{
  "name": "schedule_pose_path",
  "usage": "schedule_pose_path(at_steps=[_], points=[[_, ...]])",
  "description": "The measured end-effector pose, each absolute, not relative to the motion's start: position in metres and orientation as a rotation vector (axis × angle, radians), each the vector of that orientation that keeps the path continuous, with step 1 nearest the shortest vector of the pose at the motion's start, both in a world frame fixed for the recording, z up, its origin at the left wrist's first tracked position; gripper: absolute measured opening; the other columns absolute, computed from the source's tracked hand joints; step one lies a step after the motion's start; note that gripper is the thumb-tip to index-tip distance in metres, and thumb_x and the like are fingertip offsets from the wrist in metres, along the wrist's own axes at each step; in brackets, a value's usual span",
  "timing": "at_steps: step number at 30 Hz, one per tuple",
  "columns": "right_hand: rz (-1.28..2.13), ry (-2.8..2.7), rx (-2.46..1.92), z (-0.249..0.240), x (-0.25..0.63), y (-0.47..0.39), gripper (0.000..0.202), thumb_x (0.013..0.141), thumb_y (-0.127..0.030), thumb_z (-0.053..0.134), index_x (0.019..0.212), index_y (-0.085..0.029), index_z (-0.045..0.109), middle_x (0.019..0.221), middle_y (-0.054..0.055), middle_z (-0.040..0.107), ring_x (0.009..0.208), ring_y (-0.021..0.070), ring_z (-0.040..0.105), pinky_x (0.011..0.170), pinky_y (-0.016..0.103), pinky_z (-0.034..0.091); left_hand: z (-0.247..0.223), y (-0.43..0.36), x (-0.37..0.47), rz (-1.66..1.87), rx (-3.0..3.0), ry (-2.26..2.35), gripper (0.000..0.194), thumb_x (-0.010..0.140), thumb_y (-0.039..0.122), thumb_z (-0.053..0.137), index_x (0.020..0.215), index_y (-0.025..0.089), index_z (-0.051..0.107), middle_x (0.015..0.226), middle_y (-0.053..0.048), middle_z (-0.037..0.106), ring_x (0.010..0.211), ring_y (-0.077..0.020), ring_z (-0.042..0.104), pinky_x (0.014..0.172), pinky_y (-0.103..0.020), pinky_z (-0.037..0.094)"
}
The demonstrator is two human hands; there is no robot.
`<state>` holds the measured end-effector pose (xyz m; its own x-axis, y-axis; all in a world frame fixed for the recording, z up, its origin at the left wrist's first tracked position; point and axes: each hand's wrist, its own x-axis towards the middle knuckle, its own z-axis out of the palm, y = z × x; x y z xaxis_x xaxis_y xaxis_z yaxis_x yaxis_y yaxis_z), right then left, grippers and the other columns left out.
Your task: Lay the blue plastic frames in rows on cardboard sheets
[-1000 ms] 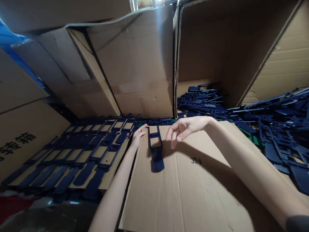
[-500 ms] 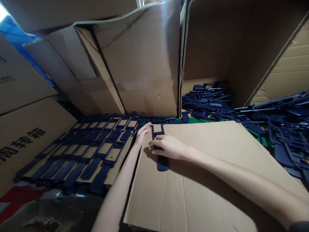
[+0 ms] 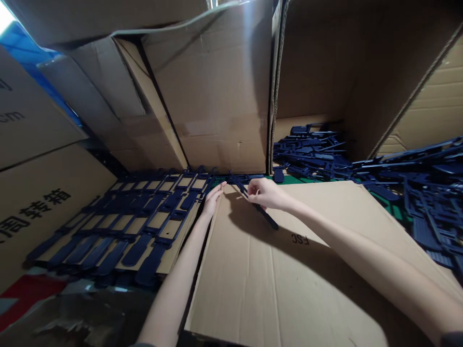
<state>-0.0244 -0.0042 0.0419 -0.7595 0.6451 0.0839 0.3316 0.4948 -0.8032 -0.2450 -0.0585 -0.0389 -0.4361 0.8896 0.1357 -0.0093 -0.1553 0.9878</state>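
My right hand (image 3: 266,193) pinches a dark blue plastic part (image 3: 268,219) with a long flat paddle end. The part is tilted above the cardboard sheet (image 3: 238,284), with its middle hidden behind my fingers. At the sheet's far left corner rests my left hand (image 3: 212,200), its fingers stretched out along the edge and holding nothing. To the left, several similar blue parts (image 3: 150,265), each with an open rectangular frame and a ribbed paddle, lie in neat rows on another cardboard sheet (image 3: 173,262).
Loose blue parts (image 3: 314,149) are heaped in an open cardboard box (image 3: 314,72) behind, and another tangled pile (image 3: 434,207) lies at the right. A tall carton (image 3: 217,96) stands at the back. On the left is a box with printed characters (image 3: 39,212).
My right hand has lifted the blue part off the sheet, moving it up and to the right and turning it on edge. Printed letters now show on the cardboard. My left hand has stayed in place.
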Motion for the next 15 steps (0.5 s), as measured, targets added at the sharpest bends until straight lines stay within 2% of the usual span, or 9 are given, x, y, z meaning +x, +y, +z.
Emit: schedule_pose_path(at_steps=[4, 7, 11, 15], points=[[1.794, -1.953, -0.773, 0.041, -0.026, 0.001, 0.019, 0.071, -0.008, 0.06, 0.078, -0.018, 0.046, 0.061, -0.004, 0.055, 0.047, 0.0074, 0.052, 0.049, 0.026, 0.055, -0.04, -0.056, -0.247, 1.686, 1.023, 1.419, 0.042, 0.071, 0.033, 0.058, 0.107, 0.014, 0.069, 0.125, -0.009, 0.062, 0.124, -0.0282, 0.05, 0.108, -0.039, 0.035], [1.967, -1.916, -0.734, 0.033, -0.028, 0.002, 0.021, 0.07, -0.011, 0.067, 0.08, -0.016, 0.05, 0.064, -0.002, 0.059, 0.051, 0.0087, 0.056, 0.054, 0.03, 0.059, -0.041, -0.056, -0.248, 1.692, 1.04, 1.416, 0.04, 0.072, 0.033, 0.057, 0.105, 0.013, 0.07, 0.125, -0.009, 0.062, 0.126, -0.027, 0.048, 0.11, -0.038, 0.032], [1.873, -2.137, -0.753, 0.021, -0.028, 0.006, 0.017, 0.07, -0.017, 0.071, 0.081, -0.014, 0.058, 0.065, 0.001, 0.062, 0.056, 0.0125, 0.062, 0.056, 0.028, 0.059, -0.041, -0.058, -0.249, 1.678, 1.061, 1.404, 0.04, 0.071, 0.032, 0.058, 0.106, 0.015, 0.069, 0.126, -0.008, 0.061, 0.126, -0.0271, 0.048, 0.111, -0.039, 0.031], [1.469, -2.428, -0.682, 0.018, -0.028, 0.004, 0.015, 0.073, -0.014, 0.065, 0.088, -0.014, 0.064, 0.071, 0.002, 0.065, 0.057, 0.0126, 0.062, 0.054, 0.025, 0.052, -0.041, -0.06, -0.248, 1.661, 1.075, 1.393, 0.043, 0.067, 0.027, 0.062, 0.109, 0.017, 0.068, 0.129, -0.006, 0.059, 0.129, -0.0281, 0.045, 0.111, -0.039, 0.03]])
